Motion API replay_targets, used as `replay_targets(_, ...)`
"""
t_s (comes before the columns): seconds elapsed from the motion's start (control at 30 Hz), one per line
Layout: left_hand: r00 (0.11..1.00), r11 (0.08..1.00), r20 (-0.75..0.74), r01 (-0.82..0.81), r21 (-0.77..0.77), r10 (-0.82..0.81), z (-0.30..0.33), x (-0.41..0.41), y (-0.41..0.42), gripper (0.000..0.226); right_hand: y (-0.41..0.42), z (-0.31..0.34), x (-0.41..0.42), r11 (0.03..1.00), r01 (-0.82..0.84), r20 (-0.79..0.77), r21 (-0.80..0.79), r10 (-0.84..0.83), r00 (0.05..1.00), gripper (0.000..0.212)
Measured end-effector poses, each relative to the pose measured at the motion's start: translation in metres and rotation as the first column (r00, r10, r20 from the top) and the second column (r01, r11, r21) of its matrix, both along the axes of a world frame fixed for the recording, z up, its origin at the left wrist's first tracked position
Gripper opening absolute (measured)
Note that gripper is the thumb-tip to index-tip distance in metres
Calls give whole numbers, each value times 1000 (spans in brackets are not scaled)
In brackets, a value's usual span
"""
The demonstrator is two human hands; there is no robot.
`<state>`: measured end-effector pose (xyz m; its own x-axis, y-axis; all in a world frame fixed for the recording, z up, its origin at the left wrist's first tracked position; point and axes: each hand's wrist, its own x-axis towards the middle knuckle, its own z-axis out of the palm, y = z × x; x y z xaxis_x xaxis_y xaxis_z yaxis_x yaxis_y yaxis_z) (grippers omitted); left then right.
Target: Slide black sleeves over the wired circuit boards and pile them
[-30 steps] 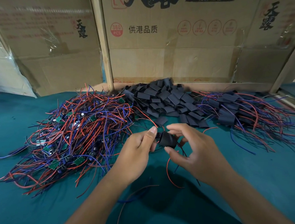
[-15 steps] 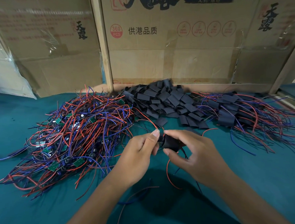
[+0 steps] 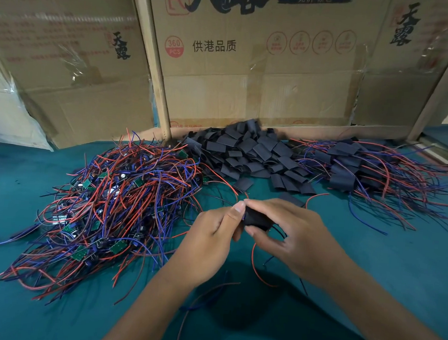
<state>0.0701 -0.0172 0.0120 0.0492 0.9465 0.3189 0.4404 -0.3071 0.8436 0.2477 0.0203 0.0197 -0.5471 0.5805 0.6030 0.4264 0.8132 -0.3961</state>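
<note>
Between my two hands is one black sleeve (image 3: 257, 220), held over the teal table. My right hand (image 3: 290, 236) pinches the sleeve between thumb and fingers. My left hand (image 3: 211, 236) pinches its left end, where the board is mostly hidden. Red and dark wires (image 3: 256, 265) hang from under the sleeve. A big tangle of bare wired circuit boards (image 3: 111, 203) with red and blue leads lies to the left. Loose black sleeves (image 3: 251, 156) are heaped at the back centre. The pile of sleeved boards (image 3: 363, 171) lies at the back right.
Cardboard boxes (image 3: 253, 64) and wooden posts (image 3: 151, 55) wall off the far edge of the table. The teal table top (image 3: 412, 267) shows bare at the right and near me. One loose wire (image 3: 200, 303) trails between my forearms.
My right hand has closed further over the black sleeve and drawn it toward my left fingers, so less of the sleeve shows. Both hands have stayed in about the same spot.
</note>
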Motion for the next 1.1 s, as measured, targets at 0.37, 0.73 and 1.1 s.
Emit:
replay_targets(0.37,923,971,384,65,-230,29,2,-2,7,45,11,-2,-2,799,-243,-362,-550,34,932,33)
replay_targets(0.73,808,926,588,197,-321,31,8,0,1,39,14,-4,0,772,-291,-393,-565,58,918,33)
replay_targets(1.1,817,918,574,183,-353,58,11,9,-4,36,14,-5,-1,785,-285,-395,-551,56,917,33)
